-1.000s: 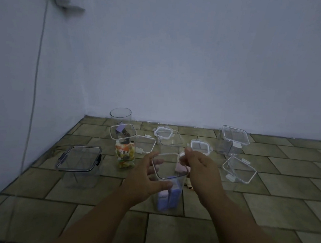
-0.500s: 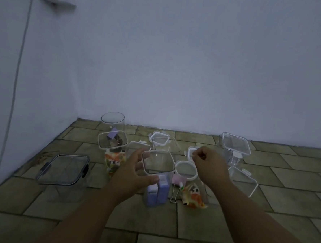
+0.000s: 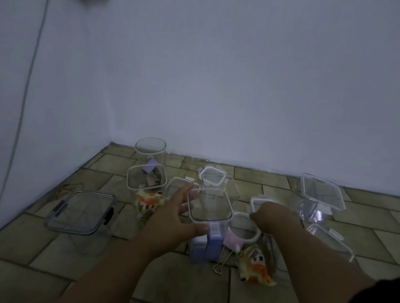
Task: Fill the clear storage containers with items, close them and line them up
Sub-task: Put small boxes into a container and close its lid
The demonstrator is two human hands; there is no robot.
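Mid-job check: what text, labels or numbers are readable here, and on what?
Loose snack packet: dark printed characters, too blurred to read.
Packed snack packet inside the tall container: dark characters, too blurred to read.
Nothing else shows any text.

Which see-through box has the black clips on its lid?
The wide, low box at the far left, apart from the rest. It has dark clips on its sides; the others have white or clear rims.
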